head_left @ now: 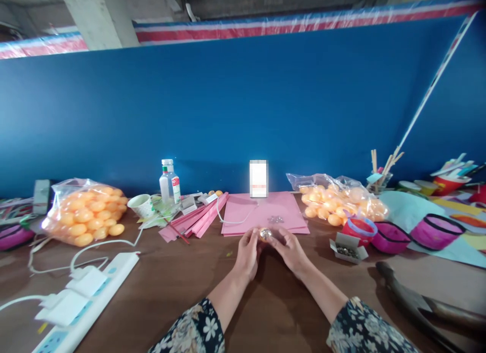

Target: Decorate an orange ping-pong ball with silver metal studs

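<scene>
Low over the brown table, my left hand (248, 254) and my right hand (290, 251) meet at their fingertips around a small round orange-and-silver thing (265, 234). Its top is shiny, with orange showing at the edge; fingers hide its underside. Both hands are closed on it from either side. Just beyond them lies a stack of pink sheets (243, 206), with several small shiny pieces (276, 219) on its near part. Right of my right hand, an open small white box (348, 248) contains small metal pieces.
Clear bags of orange balls stand at left (89, 211) and right (330, 198). A white power strip (110, 282) with cables lies at left. A dark-handled tool (421, 302) rests at lower right, near pink-purple fabric bands (436, 231). A blue partition (228, 110) rises behind.
</scene>
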A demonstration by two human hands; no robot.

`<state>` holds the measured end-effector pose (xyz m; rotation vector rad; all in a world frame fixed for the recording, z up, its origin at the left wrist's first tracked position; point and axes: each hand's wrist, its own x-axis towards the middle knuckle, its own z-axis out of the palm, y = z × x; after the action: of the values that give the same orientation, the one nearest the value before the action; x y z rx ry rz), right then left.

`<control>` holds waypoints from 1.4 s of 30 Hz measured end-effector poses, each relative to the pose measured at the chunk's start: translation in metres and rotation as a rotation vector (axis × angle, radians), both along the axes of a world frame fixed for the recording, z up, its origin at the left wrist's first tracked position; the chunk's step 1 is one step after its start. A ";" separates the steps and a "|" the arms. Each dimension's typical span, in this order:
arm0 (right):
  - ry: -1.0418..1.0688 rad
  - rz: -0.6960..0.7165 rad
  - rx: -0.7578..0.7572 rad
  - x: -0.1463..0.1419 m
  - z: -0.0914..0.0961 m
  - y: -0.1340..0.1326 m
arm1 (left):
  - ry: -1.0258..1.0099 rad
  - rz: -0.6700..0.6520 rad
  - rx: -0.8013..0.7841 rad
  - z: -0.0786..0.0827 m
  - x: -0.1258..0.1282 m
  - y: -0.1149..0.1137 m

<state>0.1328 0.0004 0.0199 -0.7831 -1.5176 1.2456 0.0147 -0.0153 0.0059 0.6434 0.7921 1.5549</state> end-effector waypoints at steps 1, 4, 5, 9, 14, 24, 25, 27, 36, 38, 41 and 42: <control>0.007 -0.001 0.008 0.000 0.000 0.000 | 0.004 -0.016 0.012 0.000 0.000 -0.001; 0.004 -0.037 0.046 0.000 -0.002 0.002 | -0.003 -0.063 0.039 0.000 0.002 -0.002; -0.006 -0.058 0.060 0.000 -0.002 0.002 | -0.011 -0.080 0.046 0.000 0.003 -0.002; -0.069 -0.111 0.121 0.001 -0.006 0.004 | -0.044 -0.140 0.074 0.001 0.005 -0.002; -0.163 -0.138 0.168 0.000 -0.012 0.006 | -0.050 -0.152 0.057 0.001 0.004 0.000; -0.256 -0.284 0.268 0.003 -0.024 0.012 | -0.075 -0.141 -0.001 0.001 0.005 0.003; -0.244 -0.275 0.266 0.003 -0.024 0.012 | -0.088 -0.147 -0.005 0.001 0.005 0.004; -0.225 -0.258 0.257 0.002 -0.024 0.012 | -0.112 -0.163 -0.007 -0.001 0.004 0.005; -0.259 -0.271 0.234 0.000 -0.018 0.007 | -0.199 -0.201 -0.031 -0.003 0.003 0.006; -0.257 -0.254 0.224 -0.001 -0.016 0.006 | -0.203 -0.192 -0.041 -0.003 0.004 0.005; -0.232 -0.214 0.191 -0.003 -0.012 0.004 | -0.230 -0.182 -0.058 -0.006 0.003 0.005; -0.228 -0.204 0.177 -0.003 -0.012 0.004 | -0.248 -0.187 -0.065 -0.007 0.003 0.005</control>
<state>0.1295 0.0040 0.0082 -0.9609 -1.6582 0.8815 0.0177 -0.0100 -0.0016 0.4533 0.5766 1.3999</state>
